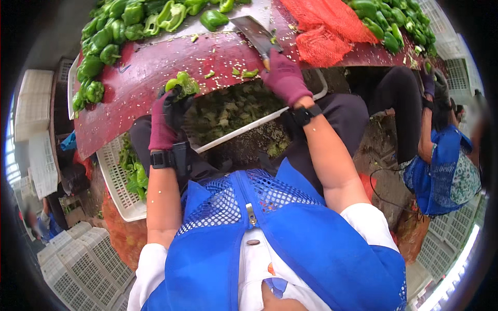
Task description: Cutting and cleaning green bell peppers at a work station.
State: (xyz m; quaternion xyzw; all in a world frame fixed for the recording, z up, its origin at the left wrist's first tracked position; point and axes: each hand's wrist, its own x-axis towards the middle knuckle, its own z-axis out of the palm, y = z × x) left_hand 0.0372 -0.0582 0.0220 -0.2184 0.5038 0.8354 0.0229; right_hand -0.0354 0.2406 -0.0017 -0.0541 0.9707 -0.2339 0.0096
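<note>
My left hand [170,116], in a purple and black glove, grips a cut green bell pepper [182,84] at the near edge of the red table [140,90]. Its pale inside shows. In a purple glove, my right hand [284,78] is closed round the handle of a cleaver [258,33]. The broad blade points away to the upper left over the table, with a green scrap on it near the handle. Seeds and small green bits are scattered across the tabletop between my hands. A single green pepper [213,19] lies just left of the blade.
Green peppers [101,44] are heaped at the far left, more [386,20] at the far right beside a red mesh sack [324,31]. Below the table edge a white-rimmed bin [244,127] holds scraps. A white crate [111,166] of peppers stands left. A co-worker [441,150] sits right.
</note>
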